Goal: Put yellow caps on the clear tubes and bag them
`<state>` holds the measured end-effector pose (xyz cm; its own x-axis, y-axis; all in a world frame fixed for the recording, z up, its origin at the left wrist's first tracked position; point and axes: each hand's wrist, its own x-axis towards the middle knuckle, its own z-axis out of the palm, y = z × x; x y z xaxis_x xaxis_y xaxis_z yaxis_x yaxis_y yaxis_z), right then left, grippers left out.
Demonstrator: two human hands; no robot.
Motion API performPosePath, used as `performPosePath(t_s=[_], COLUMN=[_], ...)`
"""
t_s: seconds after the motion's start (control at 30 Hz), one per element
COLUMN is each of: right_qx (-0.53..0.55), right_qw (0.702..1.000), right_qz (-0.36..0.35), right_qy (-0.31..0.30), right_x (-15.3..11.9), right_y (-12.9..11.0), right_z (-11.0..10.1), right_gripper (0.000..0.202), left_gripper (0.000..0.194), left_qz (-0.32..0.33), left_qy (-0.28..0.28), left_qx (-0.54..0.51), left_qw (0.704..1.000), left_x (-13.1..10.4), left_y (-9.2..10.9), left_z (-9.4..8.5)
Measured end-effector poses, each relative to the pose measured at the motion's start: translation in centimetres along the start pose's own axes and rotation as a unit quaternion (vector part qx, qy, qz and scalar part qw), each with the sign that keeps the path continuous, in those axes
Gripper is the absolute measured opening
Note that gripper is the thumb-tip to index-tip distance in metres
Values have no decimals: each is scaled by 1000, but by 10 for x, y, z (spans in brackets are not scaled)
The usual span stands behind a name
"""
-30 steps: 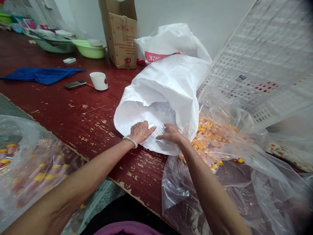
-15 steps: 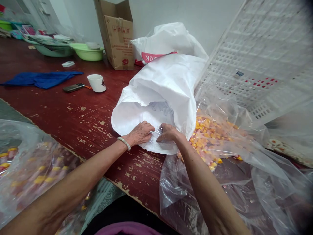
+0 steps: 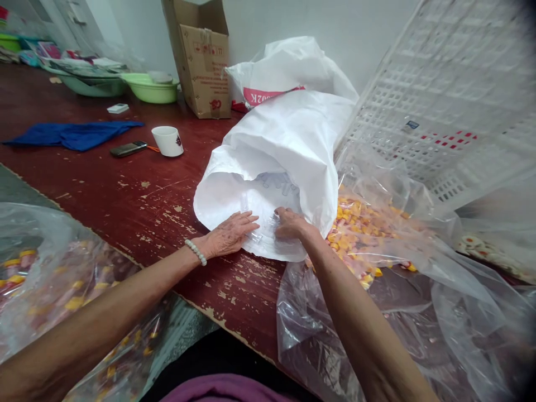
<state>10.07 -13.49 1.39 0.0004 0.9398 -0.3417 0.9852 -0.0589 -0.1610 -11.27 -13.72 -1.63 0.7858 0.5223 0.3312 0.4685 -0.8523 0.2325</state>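
A white sack (image 3: 288,131) lies on its side on the table, its mouth facing me. Small clear plastic tubes (image 3: 255,238) rest on the inside of its lower lip, and more show deeper in. My left hand (image 3: 232,234), with a beaded bracelet (image 3: 196,252) at the wrist, lies over the left part of that lip, fingers stretched and holding nothing. Just inside the mouth my right hand (image 3: 291,224) has its fingers curled around some clear tubes; its palm side is partly hidden.
To the right, clear plastic sheeting (image 3: 402,312) surrounds a heap of yellow-and-pink pieces (image 3: 355,223), below a tilted white crate (image 3: 422,106). A cup (image 3: 167,141), phone (image 3: 129,148), blue cloth (image 3: 75,135), carton (image 3: 205,67) and green basin (image 3: 153,89) stand left. Bagged yellow-capped pieces (image 3: 75,301) lie lower left.
My left hand has drawn back to the left and its fingers have straightened. My right hand has stayed near the same spot, its fingers curled in more. The view shifted slightly.
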Motion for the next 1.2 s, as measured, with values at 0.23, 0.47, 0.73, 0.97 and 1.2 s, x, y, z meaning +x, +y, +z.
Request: performPosePath(t_s=[0.23,0.47,0.73,0.97,1.2], right_qx=[-3,16,149,473,653], right_qw=[1000,999,980,855,721], right_qz=[-1,-9,-21,-89,-179], right_qy=[-2,45,126,192,145], right_x=[-4,-5,-5,-12,-21], right_y=[-12,-23,-7,0,-17], right_z=[-2,2,20,37,62], right_gripper=[78,61,54,58,68], left_gripper=[42,55,39,45,61], left_qz=[-368,-434,-377,-248,-181], left_qy=[-34,-52,-52,69,126], left_qx=[52,-48,-201,-588,-551], left_qw=[928,898,903,767,805], left_x=[18,46,47,20,23], left_y=[36,26,12,17,23], left_z=[-4,22,17,25,42])
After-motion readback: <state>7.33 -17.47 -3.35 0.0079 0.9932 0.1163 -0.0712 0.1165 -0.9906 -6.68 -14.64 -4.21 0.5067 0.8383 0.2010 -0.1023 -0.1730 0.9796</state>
